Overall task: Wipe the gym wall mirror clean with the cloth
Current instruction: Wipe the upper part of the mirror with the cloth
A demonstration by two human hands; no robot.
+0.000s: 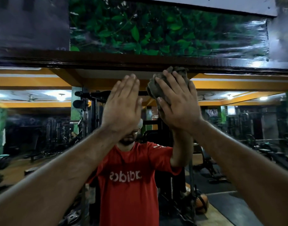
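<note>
The wall mirror [42,128] fills the lower two thirds of the head view and reflects the gym and a person in a red shirt. My right hand [177,103] presses a bunched grey-brown cloth [156,88] flat against the glass, just under the dark wooden top frame [107,61]. Its fingers lie spread and straight over the cloth. My left hand [123,101] is raised beside it, fingers straight and together, palm toward the mirror, holding nothing. Whether the left palm touches the glass is unclear.
Above the frame hangs a glossy green leaf panel [156,30]. The mirror reflects weight machines, benches, an orange ball near the floor and ceiling lights.
</note>
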